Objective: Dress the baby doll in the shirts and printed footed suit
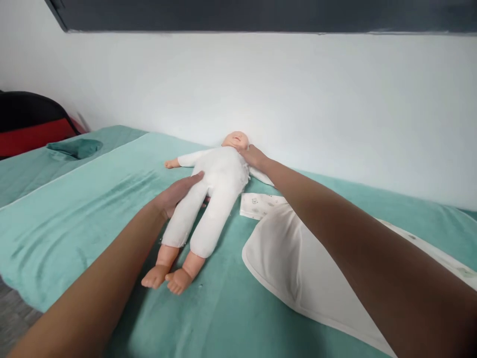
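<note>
A baby doll (pixel 224 171) with a white cloth body lies face up on the teal bed cover, its bare feet toward me. My left hand (pixel 179 195) grips its hip and upper thigh, thumb on top, with fingertips showing between the legs from underneath. At the doll's neck and shoulder, my right hand (pixel 256 156) is closed around it; most of those fingers are hidden. Right of the doll, partly under my right forearm, a cream baby cloth (pixel 276 253) with a printed band is spread out.
The teal cover (pixel 122 199) stretches over the bed, which meets a white wall (pixel 335 104) at the back. At the left end lie a folded teal cloth (pixel 74 148) and a black and red chair or bag (pixel 35 127). A dark panel (pixel 261 15) runs along the top.
</note>
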A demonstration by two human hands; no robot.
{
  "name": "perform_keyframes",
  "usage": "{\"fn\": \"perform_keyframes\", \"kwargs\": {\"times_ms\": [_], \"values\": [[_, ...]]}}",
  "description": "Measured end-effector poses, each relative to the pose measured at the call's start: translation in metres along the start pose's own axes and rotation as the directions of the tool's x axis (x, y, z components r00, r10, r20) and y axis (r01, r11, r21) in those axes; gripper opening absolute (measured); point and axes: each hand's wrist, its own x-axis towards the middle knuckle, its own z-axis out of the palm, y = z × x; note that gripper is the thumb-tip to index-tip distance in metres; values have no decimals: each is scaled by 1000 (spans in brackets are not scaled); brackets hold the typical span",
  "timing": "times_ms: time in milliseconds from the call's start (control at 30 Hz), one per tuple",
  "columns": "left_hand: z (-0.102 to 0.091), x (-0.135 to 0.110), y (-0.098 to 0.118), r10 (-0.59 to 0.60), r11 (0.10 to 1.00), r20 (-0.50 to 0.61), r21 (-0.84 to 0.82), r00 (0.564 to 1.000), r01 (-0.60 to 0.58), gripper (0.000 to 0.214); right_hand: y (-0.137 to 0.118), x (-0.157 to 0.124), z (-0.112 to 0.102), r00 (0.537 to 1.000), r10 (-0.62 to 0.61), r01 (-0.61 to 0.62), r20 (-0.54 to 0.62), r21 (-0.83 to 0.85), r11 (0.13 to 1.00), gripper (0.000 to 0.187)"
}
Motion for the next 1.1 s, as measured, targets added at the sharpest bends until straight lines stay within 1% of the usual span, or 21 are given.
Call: {"fn": "perform_keyframes", "kwargs": {"times_ms": [33, 100, 167, 233, 267, 333, 433, 500, 567, 633, 700, 767, 900, 967, 1033, 1067, 1100], "values": [[3, -3, 2, 5, 1000, 5, -18, 1000, -5, 75, -5, -1, -2, 1000, 2, -2, 8, 12, 1000, 67], [11, -14, 6, 29, 998, 33, -52, 999, -27, 70, -12, -12, -12, 1000, 20, -21, 4, 18, 1000, 72], [24, -30, 12, 65, 994, 75, -95, 995, -58, 64, -14, -32, -31, 999, 33, -33, -9, 13, 999, 82], [46, -50, 20, 108, 985, 99, -143, 989, -93, 61, -11, -60, -59, 999, 28, -28, -32, 2, 1000, 92], [60, -60, 23, 127, 980, 107, -168, 986, -108, 61, -8, -76, -75, 999, 21, -21, -47, -1, 1000, 95], [96, -80, 30, 164, 965, 124, -228, 979, -132, 61, 3, -109, -111, 996, 20, -21, -84, -13, 1000, 97], [158, -111, 33, 208, 925, 176, -354, 962, -136, 60, 27, -161, -165, 987, 46, -55, -156, -55, 997, 92], [198, -132, 31, 209, 907, 219, -408, 953, -105, 62, 47, -194, -196, 978, 77, -97, -193, -93, 991, 90], [231, -152, 26, 189, 908, 265, -414, 946, -65, 64, 69, -225, -217, 972, 113, -138, -205, -112, 984, 89], [254, -167, 19, 169, 915, 300, -402, 939, -37, 66, 89, -250, -228, 968, 147, -171, -203, -110, 979, 92], [267, -175, 11, 159, 919, 312, -394, 937, -25, 67, 106, -267, -227, 964, 175, -196, -198, -95, 976, 95], [271, -176, 2, 151, 925, 306, -379, 940, -25, 68, 118, -275, -218, 965, 189, -206, -181, -81, 975, 96], [264, -162, -14, 114, 942, 268, -336, 957, -19, 69, 133, -272, -193, 974, 180, -190, -139, -61, 980, 95], [260, -156, -22, 82, 948, 254, -319, 964, 3, 68, 135, -268, -186, 980, 156, -165, -128, -69, 984, 95], [258, -152, -31, 81, 949, 252, -315, 964, 2, 64, 134, -265, -188, 987, 106, -125, -118, -175, 976, 92], [257, -151, -35, 103, 952, 241, -304, 965, -26, 61, 131, -263, -191, 991, 72, -101, -113, -280, 955, 88], [256, -151, -39, 134, 956, 224, -284, 965, -67, 60, 126, -262, -194, 994, 29, -71, -107, -406, 911, 83]]}}
